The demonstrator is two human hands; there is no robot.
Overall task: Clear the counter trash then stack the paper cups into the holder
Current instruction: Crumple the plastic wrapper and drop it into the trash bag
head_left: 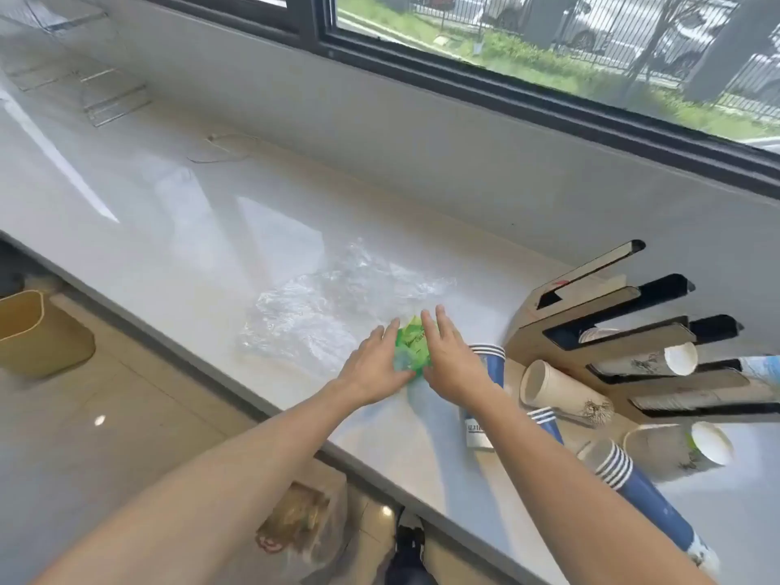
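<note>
Bright daylight pours in from the window [591,57] along the far side. The glossy worktop [190,213] throws pale glare streaks at the left. Shadows are faint. Straight edges bow towards the corners, and everything looks slightly soft.

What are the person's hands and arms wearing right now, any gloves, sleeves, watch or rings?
Nothing is worn. The left hand and right hand are bare, with no gloves, and no rings show on the fingers. Both forearms are uncovered up to the bottom edge of the picture, with no sleeves in view. Neither wrist carries a watch or band.
</note>
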